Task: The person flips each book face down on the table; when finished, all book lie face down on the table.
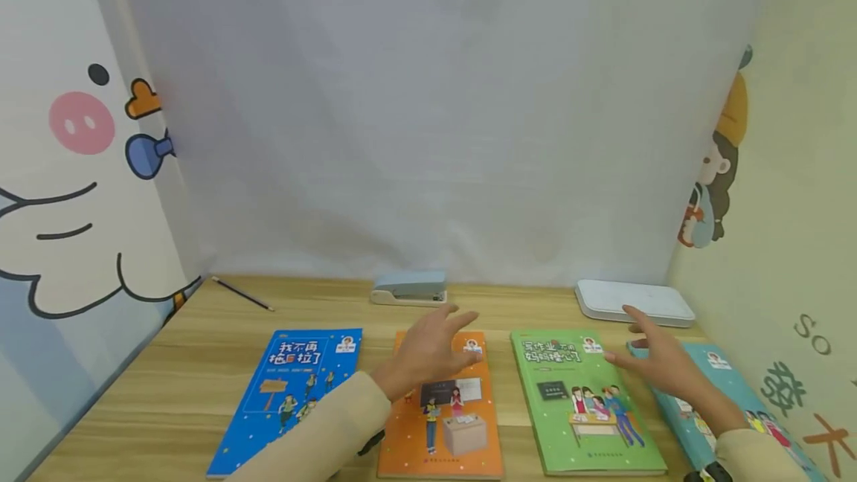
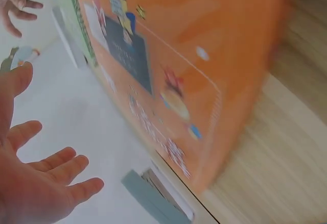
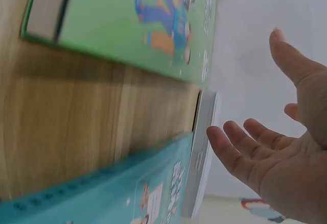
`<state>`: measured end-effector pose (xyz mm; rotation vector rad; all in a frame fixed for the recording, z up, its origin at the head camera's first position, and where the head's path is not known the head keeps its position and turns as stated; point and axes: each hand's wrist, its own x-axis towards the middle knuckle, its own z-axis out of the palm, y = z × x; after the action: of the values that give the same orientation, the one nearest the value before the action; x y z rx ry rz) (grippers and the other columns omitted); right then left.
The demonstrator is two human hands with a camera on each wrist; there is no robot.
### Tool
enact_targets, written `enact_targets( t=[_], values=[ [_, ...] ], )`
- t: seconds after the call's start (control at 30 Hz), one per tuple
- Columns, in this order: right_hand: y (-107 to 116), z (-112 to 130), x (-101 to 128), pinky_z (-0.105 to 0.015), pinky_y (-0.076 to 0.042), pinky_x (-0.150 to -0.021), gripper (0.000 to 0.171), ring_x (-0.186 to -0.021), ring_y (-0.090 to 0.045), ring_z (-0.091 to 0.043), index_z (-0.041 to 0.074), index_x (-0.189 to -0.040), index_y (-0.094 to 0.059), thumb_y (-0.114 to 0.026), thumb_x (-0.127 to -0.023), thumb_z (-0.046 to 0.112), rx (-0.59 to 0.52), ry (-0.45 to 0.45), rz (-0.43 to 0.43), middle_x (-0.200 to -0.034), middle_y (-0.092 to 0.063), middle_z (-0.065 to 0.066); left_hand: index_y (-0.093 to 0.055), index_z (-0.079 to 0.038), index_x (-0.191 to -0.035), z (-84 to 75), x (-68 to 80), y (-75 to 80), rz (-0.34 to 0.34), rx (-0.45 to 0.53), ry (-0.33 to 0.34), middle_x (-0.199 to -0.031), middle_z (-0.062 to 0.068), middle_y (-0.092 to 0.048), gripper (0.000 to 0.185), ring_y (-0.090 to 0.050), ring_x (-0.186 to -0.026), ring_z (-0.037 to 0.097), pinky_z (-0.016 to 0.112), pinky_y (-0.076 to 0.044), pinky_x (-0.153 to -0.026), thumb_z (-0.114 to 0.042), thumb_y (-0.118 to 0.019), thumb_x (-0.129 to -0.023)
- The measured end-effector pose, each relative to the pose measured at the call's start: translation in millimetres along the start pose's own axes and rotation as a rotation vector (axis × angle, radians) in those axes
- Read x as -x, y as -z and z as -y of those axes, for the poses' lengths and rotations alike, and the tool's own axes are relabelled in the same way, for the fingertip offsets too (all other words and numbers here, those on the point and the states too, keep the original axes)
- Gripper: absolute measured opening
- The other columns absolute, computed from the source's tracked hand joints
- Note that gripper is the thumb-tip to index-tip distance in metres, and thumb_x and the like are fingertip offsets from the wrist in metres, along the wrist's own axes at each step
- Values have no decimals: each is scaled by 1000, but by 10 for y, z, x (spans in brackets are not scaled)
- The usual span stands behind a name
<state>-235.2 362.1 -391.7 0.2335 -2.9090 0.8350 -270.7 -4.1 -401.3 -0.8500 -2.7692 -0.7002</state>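
Note:
Above the orange book (image 1: pixel 462 415) hovers my left hand (image 1: pixel 428 348), fingers spread apart and holding nothing. The left wrist view shows the thumb and fingers loosely parted beside the orange cover. My right hand (image 1: pixel 659 359) hangs between the green book (image 1: pixel 556 407) and the teal book (image 1: pixel 719 385), its palm bare in the right wrist view. On the left side of the table lies a blue book (image 1: pixel 268 400), partly covered by my left sleeve. All the books rest flat with their illustrated covers up.
Along the back of the wooden table (image 1: pixel 154 370) are a pencil (image 1: pixel 242 294), a light blue stapler (image 1: pixel 410 288) and a white flat case (image 1: pixel 632 301). A pale curtain (image 1: pixel 428 110) hangs behind, and decorated walls stand on both sides.

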Motion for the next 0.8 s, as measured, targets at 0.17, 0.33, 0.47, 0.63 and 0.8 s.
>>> enact_targets(
  t=[0.17, 0.33, 0.47, 0.63, 0.8],
  values=[
    [134, -174, 46, -57, -57, -78, 92, -116, -55, -60, -11, -151, -22, -75, -90, 33, 12, -32, 24, -138, -43, -45, -54, -21, -145, -224, -165, -176, 40, -38, -78, -145, 15, -53, 64, -61, -122, 32, 48, -54, -97, -42, -75, -88],
    [253, -355, 69, -57, -57, -80, 94, -116, -55, -60, -14, -149, -23, -77, -88, 34, 36, -60, 49, -136, -42, -48, -54, -23, -145, -452, -312, -353, 75, -70, -136, -144, 12, -54, 66, -61, -122, 28, 41, -55, -97, -51, -72, -88],
    [340, -497, 88, -58, -56, -82, 92, -116, -54, -61, -14, -147, -26, -77, -88, 36, 52, -94, 67, -134, -44, -48, -54, -25, -144, -600, -421, -488, 90, -96, -178, -144, 9, -55, 66, -60, -124, 24, 36, -54, -99, -54, -71, -88],
    [454, -692, 132, -63, -53, -83, 92, -118, -51, -62, -13, -145, -30, -77, -86, 39, 128, -113, 71, -135, -43, -47, -52, -28, -146, -796, -540, -669, 138, -86, -226, -144, 8, -55, 68, -58, -126, 21, 33, -51, -101, -57, -69, -87],
    [536, -856, 134, -71, -47, -86, 93, -121, -42, -67, -16, -143, -31, -79, -84, 38, 184, -100, 76, -136, -40, -50, -50, -30, -148, -1007, -600, -780, 162, -101, -289, -142, 5, -57, 70, -59, -125, 16, 28, -50, -101, -62, -66, -87]
  ],
)
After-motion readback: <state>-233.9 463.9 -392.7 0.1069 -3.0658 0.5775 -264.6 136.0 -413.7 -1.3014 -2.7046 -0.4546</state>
